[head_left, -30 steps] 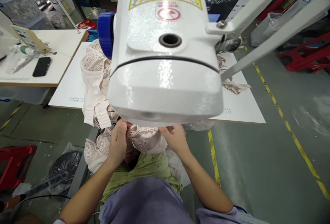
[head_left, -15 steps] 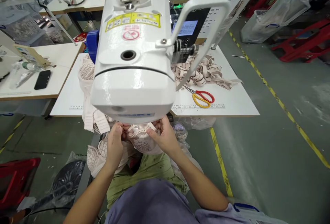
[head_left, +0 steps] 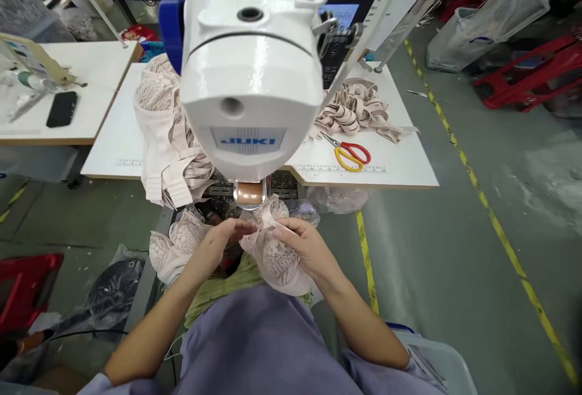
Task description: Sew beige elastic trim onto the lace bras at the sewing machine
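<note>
lace bra (head_left: 264, 246) — lower centre of frame, one cup (head_left: 280, 265) below the pinch | right hand (head_left: 311, 246): thumb and forefinger clamped on fabric above that cup | left hand (head_left: 221, 238): fingers together, tips at bra's left edge — gripping, cannot tell

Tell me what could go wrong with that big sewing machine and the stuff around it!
The right hand pinches the lace bra and the left hand is close by, just in front of the sewing machine, so fingers might get hurt if they strayed under it while it ran. The scissors lie beside the pile of straps, so a strap could perhaps get snagged or nicked.
</note>
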